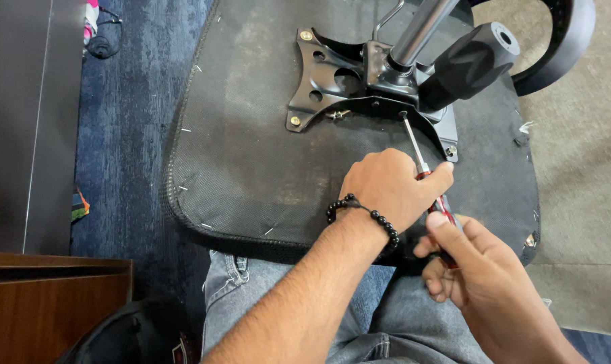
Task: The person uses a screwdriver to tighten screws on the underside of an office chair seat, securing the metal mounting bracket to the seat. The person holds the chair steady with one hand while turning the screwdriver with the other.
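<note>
Head view: red-handled screwdriver (423, 172) with slim steel shaft, long axis slanting up and slightly left, tip at a hole in the curved black metal bracket (359, 108). Left hand (393, 189) curled over the shaft near the handle, thumb and fingers pinching it. Right hand (470, 266) closed around the handle's lower end. Underneath, upturned chair seat (245, 162) in coarse black fabric, stapled along its edge, resting across denim-clad legs (379, 323).

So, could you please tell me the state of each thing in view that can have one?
Screwdriver: gripped by both hands, tip at the metal plate.
Left hand: closed around the shaft.
Right hand: closed on the red handle.
Chair seat: upside down, resting on the person's lap.
Metal plate: lying on the seat underside, brass-coloured bolts in two corners.
</note>
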